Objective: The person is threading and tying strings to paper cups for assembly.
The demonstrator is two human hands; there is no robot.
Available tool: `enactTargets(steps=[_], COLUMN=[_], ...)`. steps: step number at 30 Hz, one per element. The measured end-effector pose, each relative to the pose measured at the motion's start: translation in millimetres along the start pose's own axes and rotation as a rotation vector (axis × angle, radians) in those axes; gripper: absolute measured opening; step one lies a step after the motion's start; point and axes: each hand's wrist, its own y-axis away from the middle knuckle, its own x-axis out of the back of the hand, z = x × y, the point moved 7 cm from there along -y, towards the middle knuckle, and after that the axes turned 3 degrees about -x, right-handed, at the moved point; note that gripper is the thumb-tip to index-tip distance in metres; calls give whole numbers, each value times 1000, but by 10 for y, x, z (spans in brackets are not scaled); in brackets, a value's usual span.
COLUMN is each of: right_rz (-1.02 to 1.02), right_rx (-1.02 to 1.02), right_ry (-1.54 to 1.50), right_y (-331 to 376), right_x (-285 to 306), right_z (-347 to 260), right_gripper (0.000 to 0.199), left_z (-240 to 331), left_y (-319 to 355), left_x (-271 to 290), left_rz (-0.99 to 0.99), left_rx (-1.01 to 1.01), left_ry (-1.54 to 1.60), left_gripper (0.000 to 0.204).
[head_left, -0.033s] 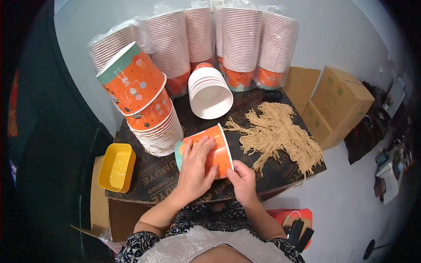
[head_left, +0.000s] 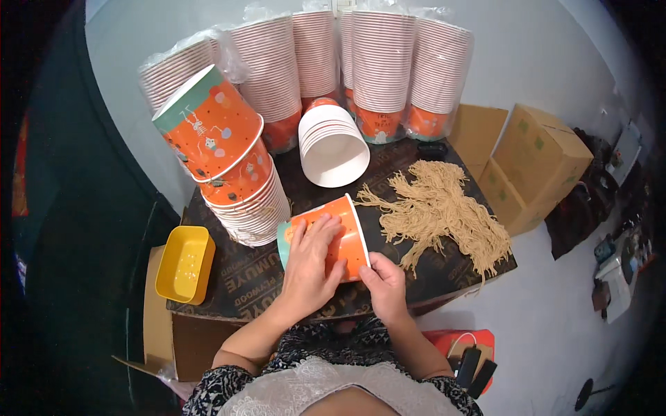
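An orange paper cup (head_left: 351, 236) with a teal base lies tilted on its side near the table's front edge, its white rim toward the right. My left hand (head_left: 309, 263) curves over its side, the fingers laid along the orange wall and the thumb near the lower part. With thumb and fingers my right hand (head_left: 386, 286) pinches the lower end of the rim; whether a string is in that pinch is hidden. Right of the cup spreads a pile of tan strings (head_left: 444, 215). Just behind it, a nested stack of white-lined cups (head_left: 336, 161) lies with its mouth toward me.
A leaning stack of orange cups (head_left: 215, 135) stands at left, strings at its rims. Plastic-wrapped cup stacks (head_left: 381, 62) line the back. A yellow plastic box (head_left: 205, 277) with small white bits sits at the dark table's (head_left: 229, 274) left edge. Cardboard boxes (head_left: 541, 149) stand right.
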Motion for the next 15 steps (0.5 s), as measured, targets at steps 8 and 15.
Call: enactTargets(steps=[8,15], right_rz=[-21,27], right_rx=[-37,-135], right_ry=[-174,-427], right_y=[-21,-43], right_x=[30,159], right_z=[71,216], right_gripper=[18,28], left_z=[-9,-125], left_y=[-41,-159], left_x=[-5,-42], left_rz=[-8,-61], left_rx=[-11,-45], left_ry=[5,-27], left_gripper=[55,49])
